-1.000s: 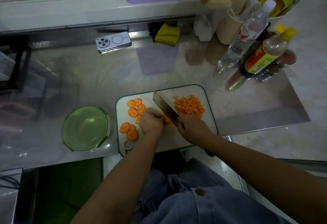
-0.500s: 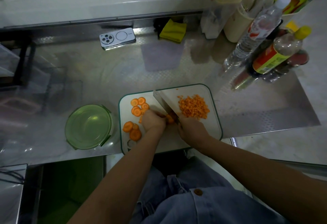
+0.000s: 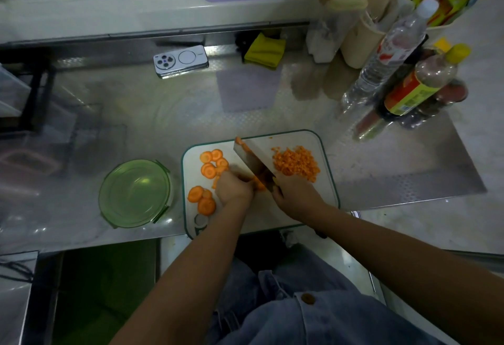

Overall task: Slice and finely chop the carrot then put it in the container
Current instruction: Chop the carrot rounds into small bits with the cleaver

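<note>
Since a second ago the knife (image 3: 252,163) has stayed on the cutting board (image 3: 326,181), its blade still against the carrot pieces (image 3: 260,182) under the left hand (image 3: 234,189), whose fingers are curled down, pinning them. The right hand (image 3: 296,194) stays closed around the knife's handle. Right of the blade lies a heap of fine orange bits (image 3: 296,163); round slices (image 3: 210,170) sit on the board's left part. The green container (image 3: 135,193) stands left of the board, nothing orange in it.
</note>
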Tool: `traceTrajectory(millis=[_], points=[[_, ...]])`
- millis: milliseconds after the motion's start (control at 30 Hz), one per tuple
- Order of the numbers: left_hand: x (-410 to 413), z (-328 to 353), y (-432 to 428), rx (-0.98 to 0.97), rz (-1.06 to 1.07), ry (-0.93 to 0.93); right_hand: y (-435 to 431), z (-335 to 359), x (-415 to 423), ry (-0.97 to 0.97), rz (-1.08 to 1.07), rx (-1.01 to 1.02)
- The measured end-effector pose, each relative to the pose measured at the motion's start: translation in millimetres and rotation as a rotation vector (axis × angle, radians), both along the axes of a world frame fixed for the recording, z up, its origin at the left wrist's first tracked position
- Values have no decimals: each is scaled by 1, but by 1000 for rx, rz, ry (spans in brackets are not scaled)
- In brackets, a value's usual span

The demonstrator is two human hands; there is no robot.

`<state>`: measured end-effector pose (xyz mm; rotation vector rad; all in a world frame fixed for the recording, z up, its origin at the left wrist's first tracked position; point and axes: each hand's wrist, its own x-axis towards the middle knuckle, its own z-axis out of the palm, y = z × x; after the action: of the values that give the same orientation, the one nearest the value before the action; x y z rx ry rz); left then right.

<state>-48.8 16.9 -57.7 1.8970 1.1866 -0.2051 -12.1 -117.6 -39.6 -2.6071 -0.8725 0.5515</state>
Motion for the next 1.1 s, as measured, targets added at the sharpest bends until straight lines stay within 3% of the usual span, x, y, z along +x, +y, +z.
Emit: traceTrajectory(millis=[367, 767, 1100], points=[[3, 2, 4, -12, -40, 21, 8, -21, -4, 16, -62, -46], [-1, 4, -2, 6, -6, 25, 5, -8, -2, -28, -69, 89], [-1, 3, -4, 45, -11, 25, -2, -11, -5, 7, -31, 29]])
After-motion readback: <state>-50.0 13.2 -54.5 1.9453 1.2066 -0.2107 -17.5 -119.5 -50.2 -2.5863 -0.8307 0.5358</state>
